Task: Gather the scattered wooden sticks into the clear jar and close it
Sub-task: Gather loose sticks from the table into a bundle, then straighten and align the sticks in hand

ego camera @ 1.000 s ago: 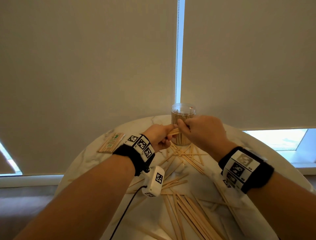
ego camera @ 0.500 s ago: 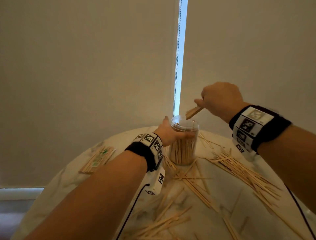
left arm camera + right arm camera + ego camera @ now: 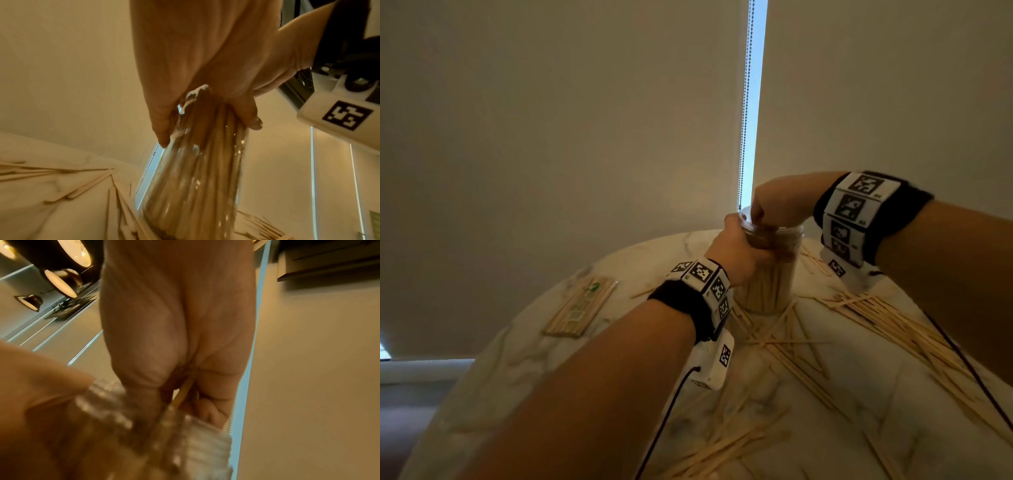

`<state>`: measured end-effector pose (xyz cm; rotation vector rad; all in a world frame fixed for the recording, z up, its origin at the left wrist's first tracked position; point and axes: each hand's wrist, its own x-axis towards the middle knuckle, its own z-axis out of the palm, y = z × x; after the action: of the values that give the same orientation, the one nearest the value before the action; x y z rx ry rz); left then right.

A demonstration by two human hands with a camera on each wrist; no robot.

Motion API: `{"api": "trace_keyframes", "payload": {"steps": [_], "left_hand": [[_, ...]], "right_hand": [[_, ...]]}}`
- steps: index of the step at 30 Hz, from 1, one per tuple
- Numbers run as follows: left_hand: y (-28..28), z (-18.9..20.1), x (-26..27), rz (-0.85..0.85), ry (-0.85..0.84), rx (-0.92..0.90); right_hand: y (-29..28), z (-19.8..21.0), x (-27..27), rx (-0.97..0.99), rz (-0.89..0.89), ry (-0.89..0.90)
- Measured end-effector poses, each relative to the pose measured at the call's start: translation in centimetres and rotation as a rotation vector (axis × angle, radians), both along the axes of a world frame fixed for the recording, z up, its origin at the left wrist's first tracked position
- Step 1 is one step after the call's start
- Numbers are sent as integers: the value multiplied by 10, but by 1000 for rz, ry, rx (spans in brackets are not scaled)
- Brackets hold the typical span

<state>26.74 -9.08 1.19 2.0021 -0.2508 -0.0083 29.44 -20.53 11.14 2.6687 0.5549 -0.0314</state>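
Right hand (image 3: 779,205) apparently pinches sticks (image 3: 184,393) over jar (image 3: 770,284).

Table (image 3: 524,346): round top, white marble pattern with grey veining. On it: clear jar (image 3: 768,291), upright, far centre, packed with sticks. Loose wooden sticks (image 3: 887,322) strewn flat around jar base, in long heap toward right edge, smaller scatter at near edge. Wrapped stick bundle (image 3: 580,306) with green label, left side, apart from rest.
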Motion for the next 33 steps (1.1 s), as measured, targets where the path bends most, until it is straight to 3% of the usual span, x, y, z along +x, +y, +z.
{"api": "trace_keyframes", "payload": {"steps": [5,7,10,13,18,21,23,33], "left_hand": [[-1,1,4,-41,-30,25],[8,11,5,-94,-7,248],[31,22,11,-73,130,783],[44,23,16,9,151,909],[41,-3,23,-7,128,864],[34,-18,24,-47,166,919],[33,-24,22,-83,170,957],[54,-16,-24,-34,197,952]], "right_hand": [[-9,9,-17,123,-47,72],[-16,11,-24,316,-47,61],[-38,17,-38,673,-106,0],[-69,7,-47,804,-300,-91],[-125,-49,-36,620,-686,213],[-150,-71,-45,258,-739,265],[-159,-81,-53,130,-757,327],[-118,-90,-95,265,-635,346]]}}
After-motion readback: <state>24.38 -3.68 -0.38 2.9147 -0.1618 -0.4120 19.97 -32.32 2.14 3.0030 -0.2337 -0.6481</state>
